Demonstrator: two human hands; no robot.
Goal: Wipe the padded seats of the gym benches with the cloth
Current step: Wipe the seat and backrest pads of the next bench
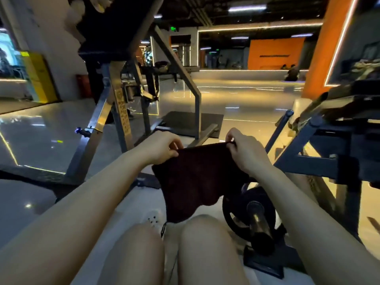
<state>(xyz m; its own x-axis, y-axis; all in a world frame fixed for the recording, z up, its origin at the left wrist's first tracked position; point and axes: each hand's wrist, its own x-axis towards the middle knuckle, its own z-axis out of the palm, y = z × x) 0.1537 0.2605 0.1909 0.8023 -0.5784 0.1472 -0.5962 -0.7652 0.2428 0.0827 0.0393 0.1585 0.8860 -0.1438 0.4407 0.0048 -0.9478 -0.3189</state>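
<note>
A dark maroon cloth (pixel 197 177) hangs spread in front of me, above my knees. My left hand (pixel 160 147) pinches its upper left corner and my right hand (pixel 244 151) pinches its upper right corner, so the top edge is stretched between them. The cloth's lower part droops freely. A black padded bench surface (pixel 107 23) slopes overhead at the upper left on a grey metal frame. No padded seat lies under the cloth.
A grey machine frame (pixel 121 112) stands ahead on the left with a black floor mat (pixel 185 122) behind it. A black weight plate on a steel peg (pixel 253 214) sits by my right knee. A dark machine (pixel 333 140) fills the right side. Glossy floor stretches beyond.
</note>
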